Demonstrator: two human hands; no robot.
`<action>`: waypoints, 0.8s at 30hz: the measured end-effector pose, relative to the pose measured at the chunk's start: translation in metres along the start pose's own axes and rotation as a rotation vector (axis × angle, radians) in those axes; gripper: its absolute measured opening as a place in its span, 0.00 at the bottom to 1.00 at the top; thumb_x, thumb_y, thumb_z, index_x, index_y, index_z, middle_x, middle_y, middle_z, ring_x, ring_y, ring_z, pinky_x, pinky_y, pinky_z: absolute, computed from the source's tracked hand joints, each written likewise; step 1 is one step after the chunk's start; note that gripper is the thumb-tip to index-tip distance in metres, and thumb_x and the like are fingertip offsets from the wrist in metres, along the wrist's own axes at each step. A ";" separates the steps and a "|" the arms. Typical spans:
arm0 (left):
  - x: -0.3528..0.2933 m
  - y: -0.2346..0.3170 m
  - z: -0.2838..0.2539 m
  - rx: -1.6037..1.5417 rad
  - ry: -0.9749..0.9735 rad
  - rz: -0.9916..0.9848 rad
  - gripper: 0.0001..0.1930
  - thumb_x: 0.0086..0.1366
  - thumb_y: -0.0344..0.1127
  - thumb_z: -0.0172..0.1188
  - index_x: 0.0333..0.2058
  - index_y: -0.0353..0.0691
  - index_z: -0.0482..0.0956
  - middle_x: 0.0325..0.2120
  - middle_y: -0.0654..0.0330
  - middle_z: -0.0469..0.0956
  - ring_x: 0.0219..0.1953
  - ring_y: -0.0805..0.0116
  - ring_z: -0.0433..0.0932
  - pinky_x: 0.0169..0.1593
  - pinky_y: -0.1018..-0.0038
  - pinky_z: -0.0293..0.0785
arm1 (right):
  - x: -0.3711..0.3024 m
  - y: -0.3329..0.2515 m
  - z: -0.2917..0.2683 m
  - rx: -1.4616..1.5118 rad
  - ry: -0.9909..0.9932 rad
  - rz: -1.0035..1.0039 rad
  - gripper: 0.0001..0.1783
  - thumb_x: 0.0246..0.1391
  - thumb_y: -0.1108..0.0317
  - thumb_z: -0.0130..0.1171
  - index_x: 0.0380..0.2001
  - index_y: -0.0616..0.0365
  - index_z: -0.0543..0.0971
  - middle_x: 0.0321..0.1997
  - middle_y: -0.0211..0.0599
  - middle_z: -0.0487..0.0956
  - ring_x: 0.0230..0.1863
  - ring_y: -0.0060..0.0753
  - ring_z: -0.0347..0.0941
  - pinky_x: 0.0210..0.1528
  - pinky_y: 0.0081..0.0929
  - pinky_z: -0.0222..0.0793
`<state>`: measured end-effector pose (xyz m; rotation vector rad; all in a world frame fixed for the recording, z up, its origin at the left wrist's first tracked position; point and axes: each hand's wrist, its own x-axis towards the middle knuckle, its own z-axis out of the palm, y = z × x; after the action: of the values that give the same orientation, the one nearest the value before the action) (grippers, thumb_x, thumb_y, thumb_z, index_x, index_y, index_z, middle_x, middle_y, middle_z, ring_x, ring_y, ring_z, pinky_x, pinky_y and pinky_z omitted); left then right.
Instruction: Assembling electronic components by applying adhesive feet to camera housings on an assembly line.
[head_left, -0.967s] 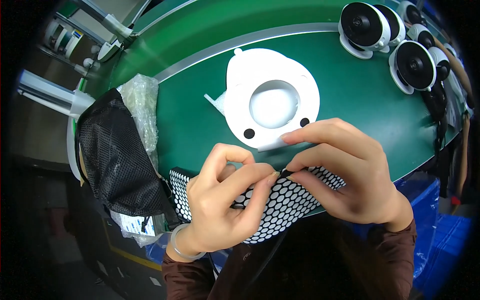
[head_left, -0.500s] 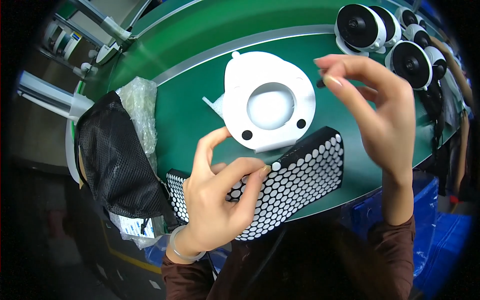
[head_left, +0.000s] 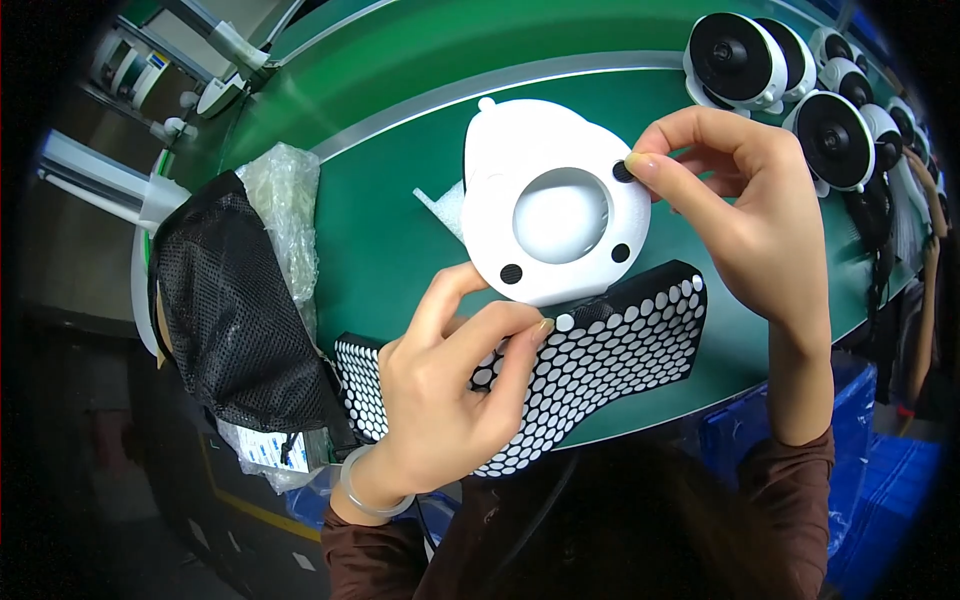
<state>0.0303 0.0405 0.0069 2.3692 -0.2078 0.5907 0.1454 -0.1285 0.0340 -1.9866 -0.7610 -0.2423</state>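
A white rounded plastic housing (head_left: 500,150) with a large round opening lies in the middle of the green table. Two round black pads, a lower-left pad (head_left: 511,274) and a lower-right pad (head_left: 621,253), sit on its ring. My right hand (head_left: 760,200) pinches another black pad (head_left: 623,172) between thumb and forefinger, against the ring's upper right. My left hand (head_left: 440,380) is closed on the upper edge of a black sheet (head_left: 610,365) covered in rows of white dots, with thumb and forefinger pinched beside one dot. Its other fingers reach to the housing's lower left edge.
Several white devices with black round fronts (head_left: 830,140) stand at the far right. On the left are a black mesh bag (head_left: 240,310) and clear bubble wrap (head_left: 285,220). A piece of white foam (head_left: 445,210) pokes out beside the housing. Blue plastic (head_left: 850,440) hangs below the table edge.
My right hand has brought the black pad down and left onto the housing's ring. The left hand keeps its pinch on the dotted sheet. The whole view has shifted slightly.
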 end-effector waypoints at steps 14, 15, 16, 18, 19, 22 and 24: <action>-0.006 0.008 -0.012 0.076 -0.041 -0.017 0.04 0.47 0.25 0.61 0.24 0.39 0.77 0.34 0.57 0.74 0.15 0.73 0.72 0.18 0.79 0.65 | 0.005 0.008 -0.012 0.288 -0.075 0.249 0.06 0.46 0.71 0.58 0.25 0.61 0.72 0.26 0.33 0.77 0.29 0.18 0.73 0.26 0.11 0.65; -0.010 0.016 -0.015 0.102 -0.025 -0.089 0.04 0.47 0.26 0.61 0.24 0.39 0.77 0.34 0.58 0.74 0.15 0.73 0.72 0.19 0.78 0.66 | -0.004 0.008 -0.008 0.120 0.150 0.027 0.06 0.47 0.73 0.55 0.31 0.62 0.73 0.31 0.38 0.77 0.36 0.22 0.74 0.33 0.16 0.68; -0.011 0.014 -0.017 0.088 -0.069 -0.084 0.04 0.46 0.25 0.61 0.24 0.39 0.77 0.33 0.58 0.75 0.15 0.74 0.72 0.19 0.79 0.66 | -0.014 0.005 -0.012 -0.064 0.154 -0.099 0.08 0.47 0.76 0.53 0.33 0.63 0.74 0.34 0.39 0.77 0.39 0.26 0.73 0.38 0.20 0.68; -0.012 0.019 -0.026 0.054 -0.098 -0.108 0.05 0.44 0.23 0.61 0.24 0.38 0.78 0.30 0.57 0.76 0.18 0.71 0.74 0.22 0.78 0.68 | -0.034 0.003 -0.017 -0.150 0.012 -0.396 0.14 0.42 0.80 0.52 0.37 0.65 0.75 0.39 0.43 0.76 0.44 0.37 0.72 0.47 0.31 0.66; -0.012 0.018 -0.027 0.059 -0.094 -0.115 0.05 0.44 0.23 0.61 0.24 0.38 0.78 0.30 0.57 0.76 0.18 0.71 0.74 0.22 0.78 0.68 | -0.043 -0.012 -0.014 -0.075 -0.178 -0.289 0.17 0.38 0.80 0.55 0.37 0.65 0.75 0.41 0.44 0.76 0.45 0.43 0.71 0.49 0.32 0.65; -0.007 0.020 -0.025 -0.081 -0.084 0.017 0.07 0.43 0.19 0.56 0.25 0.31 0.77 0.26 0.52 0.78 0.28 0.64 0.77 0.33 0.78 0.71 | -0.055 -0.017 -0.006 0.092 -0.377 -0.154 0.13 0.35 0.76 0.61 0.31 0.59 0.78 0.27 0.37 0.78 0.29 0.37 0.74 0.32 0.26 0.67; -0.003 0.017 -0.017 -0.088 -0.086 0.068 0.08 0.43 0.20 0.57 0.26 0.32 0.78 0.27 0.52 0.78 0.28 0.65 0.78 0.33 0.78 0.71 | -0.057 -0.016 -0.004 0.033 -0.323 -0.207 0.10 0.37 0.75 0.61 0.29 0.58 0.77 0.24 0.35 0.76 0.25 0.36 0.73 0.29 0.28 0.66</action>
<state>0.0161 0.0384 0.0269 2.3113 -0.3469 0.5012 0.0912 -0.1498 0.0216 -1.9388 -1.1721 -0.0275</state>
